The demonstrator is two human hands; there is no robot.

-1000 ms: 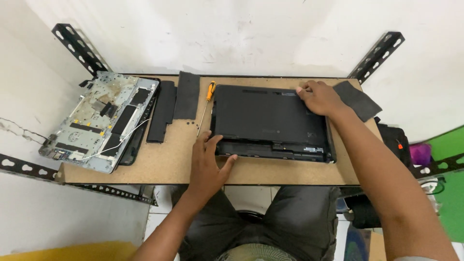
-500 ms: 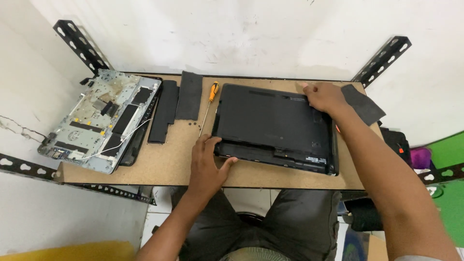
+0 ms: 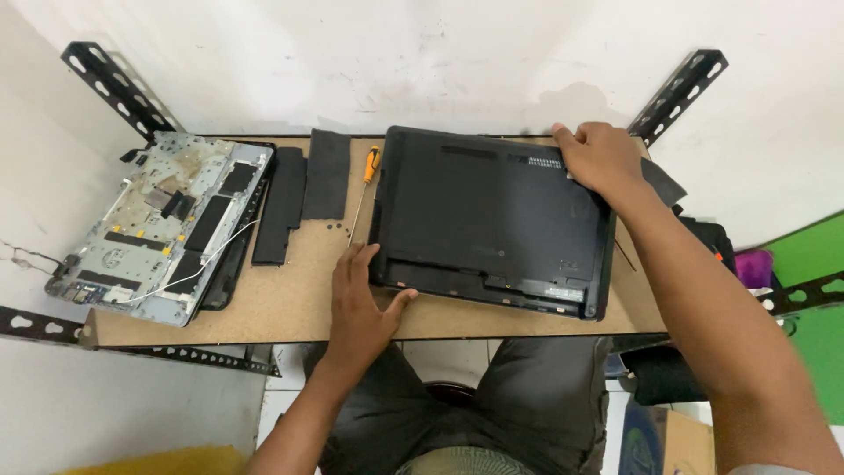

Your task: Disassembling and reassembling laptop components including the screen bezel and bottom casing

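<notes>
A: Log the bench, biggest first.

B: Your wooden bench top (image 3: 290, 303) carries everything. On it, right of centre, the black laptop (image 3: 492, 220) lies bottom side up, skewed a little against the board's edges. Its bottom cover looks to be in place; whether any screws are out, I cannot tell. Far left lies a stripped silver laptop chassis (image 3: 154, 224), circuit parts and a white wire exposed. That one looks already taken apart.

A: And your hands?

B: Your right hand (image 3: 602, 158) lies flat over the laptop's far right corner, fingers bent over the edge, pressing rather than gripping. Your left hand (image 3: 360, 303) rests open on the board, fingers spread, thumb touching the laptop's near left corner.

A: Smaller items?

B: A long black battery (image 3: 280, 207) beside the chassis, then a black pad (image 3: 327, 173), then an orange-handled screwdriver (image 3: 363, 189) just beside the laptop's left edge, held by neither hand. Judged so: opening this laptop has hardly begun.
</notes>
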